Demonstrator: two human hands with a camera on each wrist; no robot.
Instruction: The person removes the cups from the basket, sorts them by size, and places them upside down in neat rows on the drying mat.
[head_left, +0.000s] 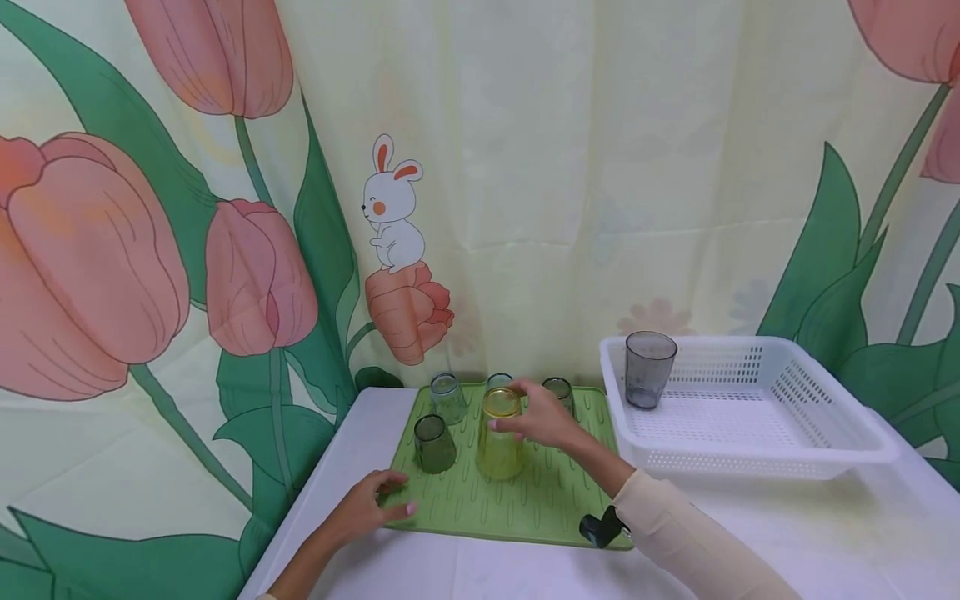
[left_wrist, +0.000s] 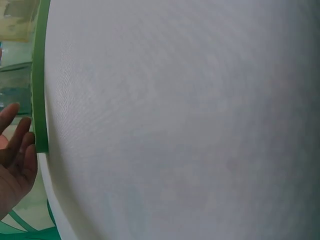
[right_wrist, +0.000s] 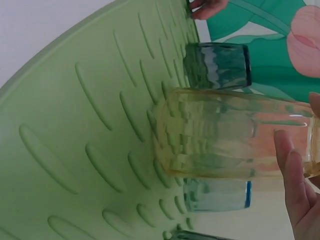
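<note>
A tall yellow glass (head_left: 501, 454) is at the middle of the green drying mat (head_left: 480, 512), its wider end down. My right hand (head_left: 543, 417) grips it near the top, fingers and thumb on either side; whether its lower end touches the mat I cannot tell. In the right wrist view the yellow glass (right_wrist: 215, 132) is in front of a blue-rimmed glass (right_wrist: 217, 195). My left hand (head_left: 367, 504) is at the mat's front left corner, fingers loosely bent and holding nothing. Nearest to it stands a dark grey-green glass (head_left: 435, 450).
Along the mat's back stand a bluish glass (head_left: 448, 400), a partly hidden light blue glass (head_left: 498, 381) and a dark-rimmed glass (head_left: 559, 390). To the right, a white plastic basket (head_left: 750, 458) contains a grey glass (head_left: 649, 371). A printed curtain (head_left: 525, 208) hangs behind the table.
</note>
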